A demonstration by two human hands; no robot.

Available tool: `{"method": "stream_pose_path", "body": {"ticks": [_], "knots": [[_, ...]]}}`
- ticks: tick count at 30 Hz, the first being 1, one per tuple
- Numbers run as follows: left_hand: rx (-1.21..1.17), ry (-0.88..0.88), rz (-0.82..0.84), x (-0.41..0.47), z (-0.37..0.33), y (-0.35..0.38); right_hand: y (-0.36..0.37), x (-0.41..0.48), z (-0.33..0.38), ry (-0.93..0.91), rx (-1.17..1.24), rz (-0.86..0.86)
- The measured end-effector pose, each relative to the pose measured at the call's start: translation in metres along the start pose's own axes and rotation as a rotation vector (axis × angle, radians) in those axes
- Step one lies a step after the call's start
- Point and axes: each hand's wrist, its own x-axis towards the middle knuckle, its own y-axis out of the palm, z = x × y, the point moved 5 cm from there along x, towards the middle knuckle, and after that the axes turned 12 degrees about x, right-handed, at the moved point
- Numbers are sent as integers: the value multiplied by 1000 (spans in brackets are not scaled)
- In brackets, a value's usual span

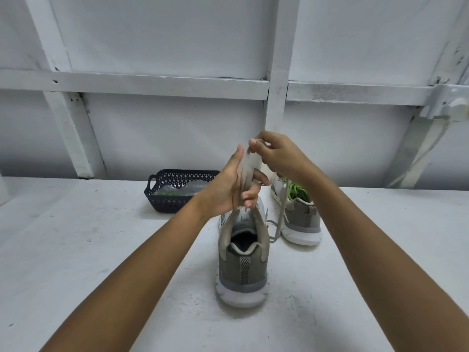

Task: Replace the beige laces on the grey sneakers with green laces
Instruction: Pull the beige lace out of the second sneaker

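Two grey sneakers with white soles stand on the white table, heels toward me. The near sneaker is in the middle and has no lace that I can see. The far sneaker to its right has a green lace bunched at its tongue. A beige lace is wound in blurred loops around the fingers of my left hand, held above the near sneaker. My right hand pinches the lace's top end. A loose strand hangs down between the two sneakers.
A dark blue perforated basket holding plastic-wrapped items stands behind and left of the sneakers. A white panelled wall with beams backs the table. A white socket with a cable is at the far right.
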Motion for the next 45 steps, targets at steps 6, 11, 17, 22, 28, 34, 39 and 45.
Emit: {"method": "stream_pose_path", "body": {"ticks": [6, 11, 17, 22, 28, 34, 39, 45], "knots": [[-174, 80, -171, 1, -18, -10, 29, -17, -63, 215, 108, 84], [-262, 126, -362, 6, -25, -40, 46, -53, -51, 95, -188, 152], [-63, 45, -410, 7, -10, -51, 31, -67, 3, -26, 76, 186], [151, -57, -123, 5, 5, -30, 0, -34, 29, -101, 161, 31], [175, 35, 48, -3, -9, -7, 1, 3, -20, 90, 266, -79], [-87, 102, -178, 4, -22, -22, 35, -19, -60, 203, 214, 27], [-217, 125, -369, 13, -23, -50, 52, -40, -63, 136, -226, 192], [-173, 51, -382, 14, -14, -54, 50, -56, -13, 9, -293, 366]]}}
